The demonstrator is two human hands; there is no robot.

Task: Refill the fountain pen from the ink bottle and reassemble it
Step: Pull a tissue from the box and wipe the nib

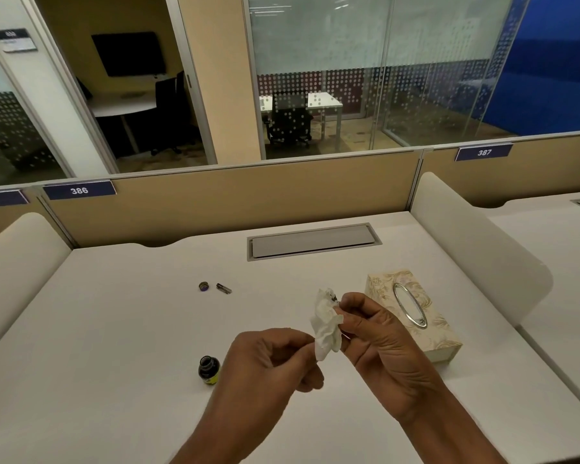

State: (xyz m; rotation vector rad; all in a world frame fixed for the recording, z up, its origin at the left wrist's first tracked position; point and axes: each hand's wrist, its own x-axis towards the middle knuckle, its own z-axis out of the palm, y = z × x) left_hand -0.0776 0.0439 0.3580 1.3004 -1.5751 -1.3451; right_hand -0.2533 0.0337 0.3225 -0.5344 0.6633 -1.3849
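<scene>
White desk (114, 329) with the work held above its near middle. Largest item, the patterned tissue box (412, 316), lies just beyond and outboard of the right hand (379, 343), apart from it. Both hands meet on a crumpled white tissue (327, 329): the right hand is closed narrowly, thumb and fingers pinching the tissue around a slim part of the fountain pen, of which only a dark, ink-marked tip (333, 299) shows at the top of the wad; the rest is hidden, so which section it is cannot be told. The left hand (275, 360) is curled, its fingertips nipping the tissue's lower edge. The open ink bottle (209, 370) stands upright just outboard of the left hand, close to the wrist; being small, glass and uncapped, it would probably tip and spill at a light knock and is best steadied by its sides. Well beyond the left hand lie the round bottle cap (204, 286) and, just beside it, a short dark pen piece (224, 288). The pen parts are judged light, rigid and slippery when inked; grip the barrel, never the nib.
</scene>
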